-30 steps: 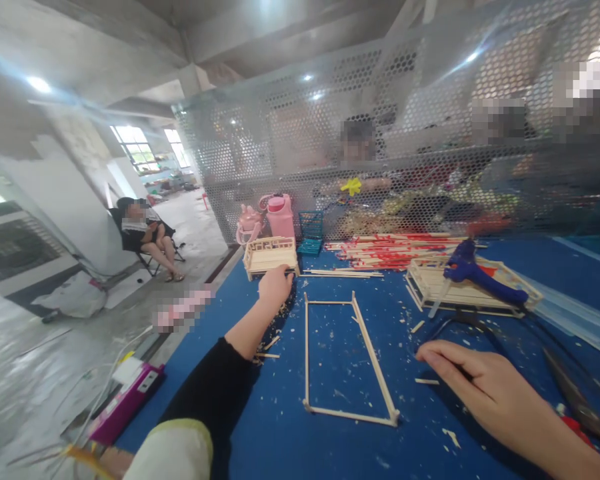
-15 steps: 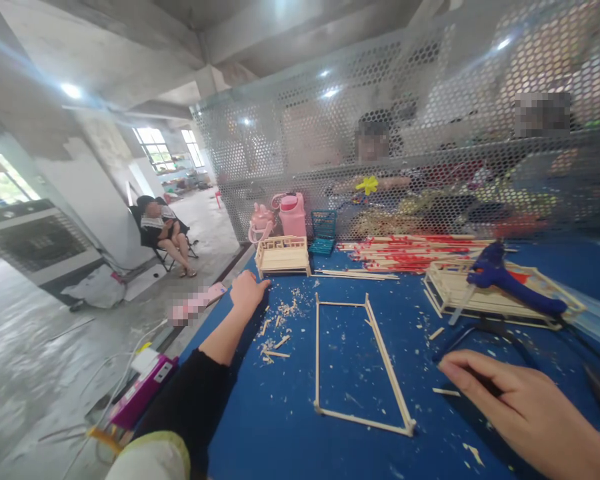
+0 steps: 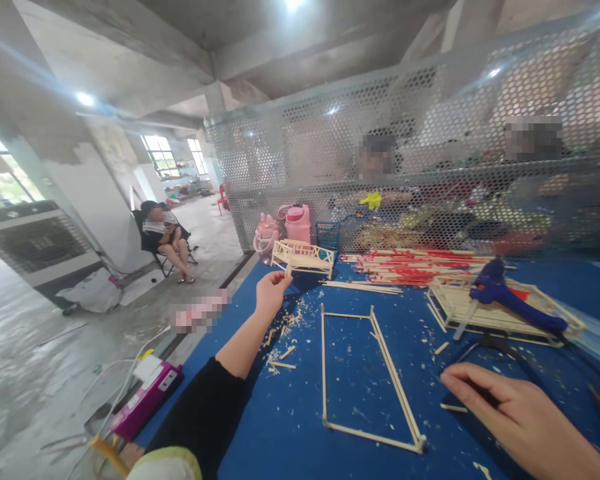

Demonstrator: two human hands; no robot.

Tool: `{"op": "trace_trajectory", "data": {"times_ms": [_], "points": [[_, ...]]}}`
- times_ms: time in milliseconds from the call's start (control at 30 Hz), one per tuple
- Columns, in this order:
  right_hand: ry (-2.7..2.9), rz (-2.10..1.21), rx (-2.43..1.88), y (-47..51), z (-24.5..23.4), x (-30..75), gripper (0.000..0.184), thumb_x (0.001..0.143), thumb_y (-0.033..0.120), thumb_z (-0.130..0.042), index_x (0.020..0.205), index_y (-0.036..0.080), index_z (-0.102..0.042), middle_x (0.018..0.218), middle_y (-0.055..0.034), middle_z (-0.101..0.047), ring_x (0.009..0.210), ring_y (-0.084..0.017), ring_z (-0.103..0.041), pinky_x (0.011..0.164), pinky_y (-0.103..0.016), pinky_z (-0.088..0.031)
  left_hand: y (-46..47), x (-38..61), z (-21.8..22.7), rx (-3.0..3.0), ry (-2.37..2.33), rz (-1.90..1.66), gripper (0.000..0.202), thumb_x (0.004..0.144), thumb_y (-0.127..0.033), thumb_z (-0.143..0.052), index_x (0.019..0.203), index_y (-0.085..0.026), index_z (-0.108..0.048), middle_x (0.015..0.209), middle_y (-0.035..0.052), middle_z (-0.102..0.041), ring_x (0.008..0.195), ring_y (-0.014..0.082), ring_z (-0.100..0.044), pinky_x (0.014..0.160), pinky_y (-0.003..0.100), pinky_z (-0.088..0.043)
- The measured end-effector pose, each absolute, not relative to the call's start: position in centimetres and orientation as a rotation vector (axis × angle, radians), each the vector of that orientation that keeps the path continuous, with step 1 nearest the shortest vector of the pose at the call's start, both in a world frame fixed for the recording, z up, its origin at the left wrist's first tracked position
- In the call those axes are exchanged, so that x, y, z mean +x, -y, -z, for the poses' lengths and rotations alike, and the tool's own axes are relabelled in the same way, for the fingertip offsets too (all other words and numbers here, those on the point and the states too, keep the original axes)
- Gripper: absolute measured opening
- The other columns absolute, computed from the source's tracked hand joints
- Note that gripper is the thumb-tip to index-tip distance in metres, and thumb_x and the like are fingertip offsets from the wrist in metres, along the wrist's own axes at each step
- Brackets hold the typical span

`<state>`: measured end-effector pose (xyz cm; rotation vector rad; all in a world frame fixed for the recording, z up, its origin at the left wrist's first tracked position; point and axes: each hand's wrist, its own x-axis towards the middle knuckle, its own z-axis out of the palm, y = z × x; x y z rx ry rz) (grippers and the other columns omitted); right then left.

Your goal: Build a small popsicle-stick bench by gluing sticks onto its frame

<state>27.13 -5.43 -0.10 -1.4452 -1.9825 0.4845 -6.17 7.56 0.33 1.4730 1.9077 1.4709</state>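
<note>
My left hand (image 3: 273,293) pinches the near left corner of a miniature stick bench (image 3: 303,257), which is tilted and partly raised off the blue table. My right hand (image 3: 510,407) hovers over the right side of the table with thumb and forefinger together; whatever may be between them is hidden. Between my hands lies a flat four-sided stick frame (image 3: 324,367). A blue glue gun (image 3: 520,303) rests on a second stick model (image 3: 443,300), beyond my right hand.
Red-and-cream sticks (image 3: 420,267) are piled along the back, before a perforated metal screen (image 3: 300,147). Pink bottles (image 3: 296,223) and a teal miniature chair (image 3: 329,237) stand there too. Stick scraps (image 3: 283,363) litter the table (image 3: 280,433). One person sits at left; others are behind the screen.
My left hand has closed on the stick bench, which has shifted right and tipped up from its level stance. My right hand keeps nearly the same place. The view has tilted slightly.
</note>
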Motion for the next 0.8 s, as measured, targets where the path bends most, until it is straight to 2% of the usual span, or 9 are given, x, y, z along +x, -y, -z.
{"op": "trace_trajectory", "data": {"times_ms": [267, 400, 500, 633, 700, 800], "points": [[1.978, -0.472, -1.431, 5.0, 0.8, 27.5, 0.032, 0.076, 0.049, -0.047, 0.067, 0.027, -0.068, 0.068, -0.0017, -0.071, 0.069, -0.023, -0.069, 0.057, -0.026, -0.053, -7.8, -5.1, 0.0, 1.421, -1.714, -1.577, 0.027, 0.066, -0.025, -0.068, 0.09, -0.014, -0.067, 0.077, 0.0038, -0.071, 0.072, 0.0134, -0.064, 0.068, 0.023, -0.049], [1.992, -0.486, -1.446, 5.1, 0.8, 27.6, 0.034, 0.078, 0.049, -0.045, 0.067, 0.027, -0.069, 0.071, -0.0019, -0.073, 0.07, -0.024, -0.069, 0.058, -0.025, -0.053, -7.7, -6.0, -0.3, 1.467, -1.833, -1.532, 0.023, 0.073, -0.025, -0.061, 0.093, -0.016, -0.066, 0.09, 0.0052, -0.072, 0.079, 0.014, -0.065, 0.075, 0.024, -0.048], [1.978, -0.501, -1.447, 5.1, 0.7, 27.6, 0.034, 0.077, 0.049, -0.046, 0.069, 0.026, -0.07, 0.074, -0.003, -0.073, 0.072, -0.025, -0.069, 0.06, -0.026, -0.053, -7.4, -7.9, -0.4, 1.482, -2.051, -1.442, 0.023, 0.075, -0.023, -0.058, 0.094, -0.014, -0.067, 0.098, 0.0097, -0.071, 0.091, 0.0197, -0.064, 0.084, 0.03, -0.046], [1.928, -0.495, -1.446, 5.1, 1.0, 27.5, 0.035, 0.076, 0.051, -0.047, 0.067, 0.026, -0.069, 0.071, -0.0033, -0.073, 0.068, -0.025, -0.068, 0.058, -0.027, -0.052, -7.0, -10.0, 0.2, 1.526, -2.296, -1.225, 0.033, 0.065, -0.017, -0.064, 0.097, -0.012, -0.066, 0.11, 0.017, -0.066, 0.105, 0.0293, -0.058, 0.091, 0.038, -0.041], [1.925, -0.495, -1.448, 5.1, 1.1, 27.5, 0.034, 0.076, 0.052, -0.048, 0.068, 0.026, -0.068, 0.069, -0.0027, -0.072, 0.065, -0.023, -0.067, 0.057, -0.027, -0.051, -7.0, -10.2, 0.5, 1.58, -2.339, -1.119, 0.032, 0.065, -0.019, -0.064, 0.096, -0.014, -0.067, 0.108, 0.0152, -0.067, 0.103, 0.0291, -0.059, 0.088, 0.037, -0.042], [1.96, -0.499, -1.471, 5.2, 1.1, 27.4, 0.034, 0.076, 0.052, -0.047, 0.07, 0.025, -0.066, 0.067, -0.0019, -0.071, 0.062, -0.022, -0.066, 0.055, -0.026, -0.05, -7.4, -9.9, 0.5, 1.638, -2.38, -1.005, 0.02, 0.067, -0.024, -0.063, 0.085, -0.017, -0.069, 0.093, 0.0106, -0.071, 0.092, 0.0267, -0.063, 0.08, 0.033, -0.044]]}}
